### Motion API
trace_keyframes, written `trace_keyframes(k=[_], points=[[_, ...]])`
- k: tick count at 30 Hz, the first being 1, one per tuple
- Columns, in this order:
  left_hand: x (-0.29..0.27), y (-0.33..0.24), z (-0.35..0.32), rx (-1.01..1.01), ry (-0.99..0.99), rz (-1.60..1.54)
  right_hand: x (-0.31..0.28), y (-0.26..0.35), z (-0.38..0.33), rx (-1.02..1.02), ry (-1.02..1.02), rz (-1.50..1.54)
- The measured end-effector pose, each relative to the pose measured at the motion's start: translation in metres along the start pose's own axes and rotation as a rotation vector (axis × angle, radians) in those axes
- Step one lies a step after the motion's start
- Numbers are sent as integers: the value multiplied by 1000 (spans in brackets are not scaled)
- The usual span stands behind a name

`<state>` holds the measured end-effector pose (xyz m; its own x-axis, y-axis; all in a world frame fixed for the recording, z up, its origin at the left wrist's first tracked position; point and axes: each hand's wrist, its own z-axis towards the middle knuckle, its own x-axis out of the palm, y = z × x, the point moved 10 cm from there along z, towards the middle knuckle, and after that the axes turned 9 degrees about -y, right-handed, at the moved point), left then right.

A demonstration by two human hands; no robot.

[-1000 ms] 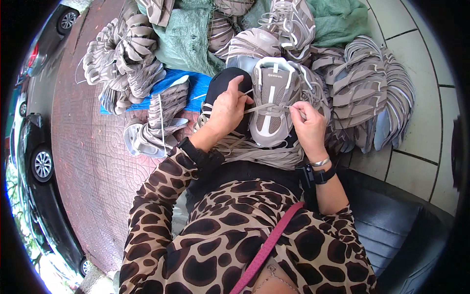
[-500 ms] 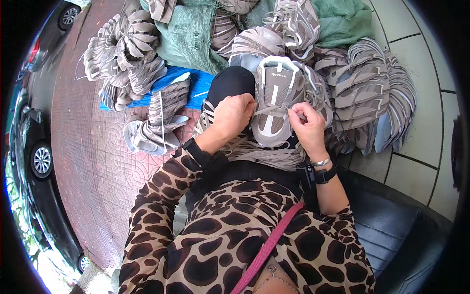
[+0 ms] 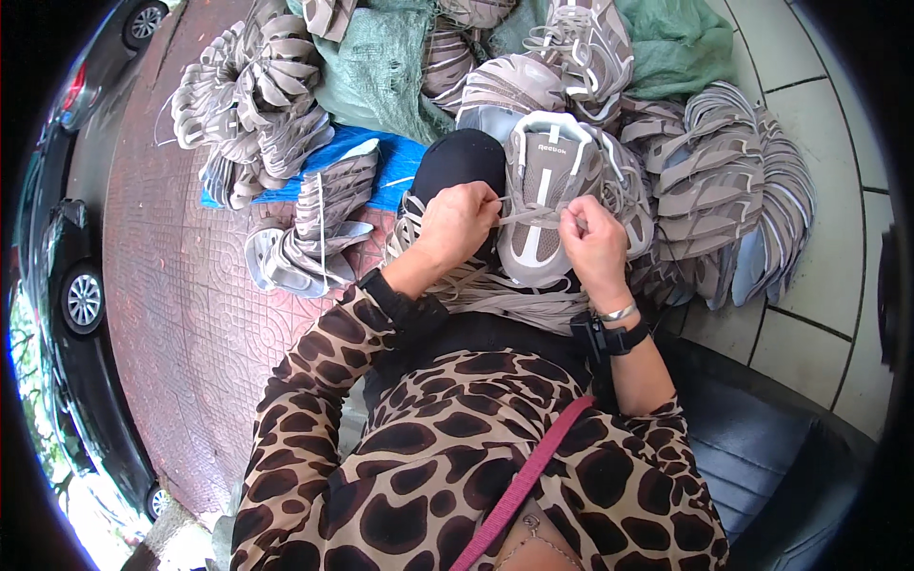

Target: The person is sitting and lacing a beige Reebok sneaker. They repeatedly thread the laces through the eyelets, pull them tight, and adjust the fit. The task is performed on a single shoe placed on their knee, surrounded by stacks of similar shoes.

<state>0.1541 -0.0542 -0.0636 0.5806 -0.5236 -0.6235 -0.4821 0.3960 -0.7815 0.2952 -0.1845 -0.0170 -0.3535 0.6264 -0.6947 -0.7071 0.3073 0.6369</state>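
Observation:
A grey-beige shoe upper [image 3: 572, 171] with a white stripe down its tongue rests on my lap, toe toward me. A flat beige shoelace [image 3: 533, 215] crosses its front. On the left side my left hand [image 3: 461, 225] pinches one lace end between thumb and fingertips. My right hand [image 3: 597, 246] is closed at the shoe's right side, thumb and finger pinched on the other part of the lace. Whether the lace is knotted in the middle, I cannot make out. Below the shoe, a bundle of loose beige laces [image 3: 519, 306] lies across my lap.
Nested stacks of shoe uppers [image 3: 709, 181] stand on the right, with more bundled uppers [image 3: 248, 90] on the left. Green woven sacking [image 3: 376, 67] and a blue sheet [image 3: 395, 162] lie behind. A black padded seat [image 3: 752, 438] is at my right; parked cars [image 3: 81, 295] line the far left.
The view has shifted slightly, so the scene sits a little further right. Both hands keep their pinch on the lace, which now shows stretched between the left fingers and the shoe.

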Motion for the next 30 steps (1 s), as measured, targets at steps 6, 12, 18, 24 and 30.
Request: trace_keyframes(k=[6,12,18,24,30], points=[[6,-11,2,47,10,143,-1,-1,-1,1,8,27],[8,-20,4,32,45,248,-2,3,0,-54,-4,31],[22,-17,10,29,152,265,-4,6,3,-77,2,52],[29,-3,25,-71,188,122,-6,34,22,-375,279,-269],[19,-45,16,270,137,506,-7,75,38,-856,393,-282]])
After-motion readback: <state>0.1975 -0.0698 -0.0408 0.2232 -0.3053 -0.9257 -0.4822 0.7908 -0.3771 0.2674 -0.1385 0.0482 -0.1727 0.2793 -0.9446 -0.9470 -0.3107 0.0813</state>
